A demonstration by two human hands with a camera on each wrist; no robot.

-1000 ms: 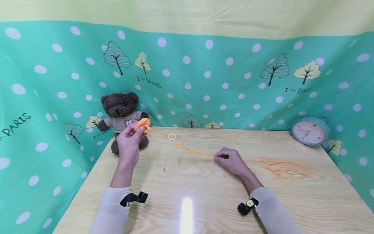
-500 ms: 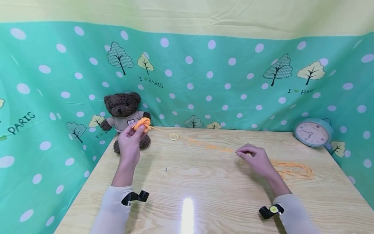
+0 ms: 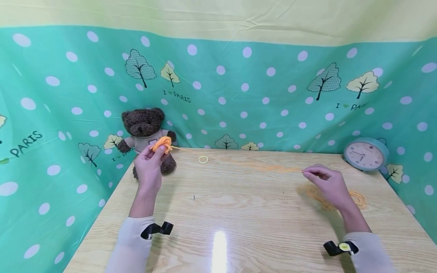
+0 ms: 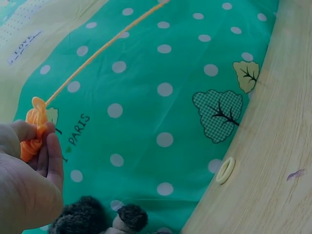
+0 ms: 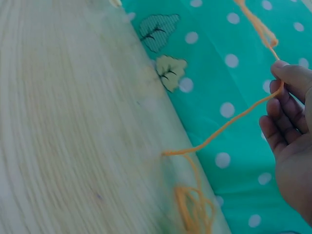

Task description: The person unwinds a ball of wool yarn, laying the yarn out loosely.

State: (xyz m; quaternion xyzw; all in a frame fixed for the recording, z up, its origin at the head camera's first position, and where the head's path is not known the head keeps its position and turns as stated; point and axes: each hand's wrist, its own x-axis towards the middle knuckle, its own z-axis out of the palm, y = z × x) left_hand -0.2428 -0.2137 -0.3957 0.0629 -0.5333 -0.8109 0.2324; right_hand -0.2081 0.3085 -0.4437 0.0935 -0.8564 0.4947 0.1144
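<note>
Dotted green cloth (image 3: 239, 102) hangs behind the bear (image 3: 143, 123) and along both sides, bounding the surface (image 3: 259, 223). The surface's back edge runs rightward from the bear, its left edge slants forward from the bear, and a broad stretch of wood reaches right and forward from the bear, giving room between the two arms. The bear sits upright at the far left corner.

The left hand (image 3: 150, 168) is raised in front of the bear, overlapping its body in the head view; whether they touch I cannot tell. The right hand (image 3: 329, 184) is well to the right of the bear. The clock (image 3: 363, 154) stands at the corner farthest right of the bear.

The loose loops (image 3: 359, 198) lie well right of the bear, partly hidden by the right hand. The bundle (image 3: 161, 144), before the bear's chest, is held in the left grip, thumb and fingers closed on it. The strand (image 3: 276, 167), blurred, leads rightward from there to the right grip: thumb and forefinger pinch it, other fingers loosely curled. Past that pinch it drops to the loops. The ring (image 3: 203, 163) lies just right of the bear, near the back edge.
</note>
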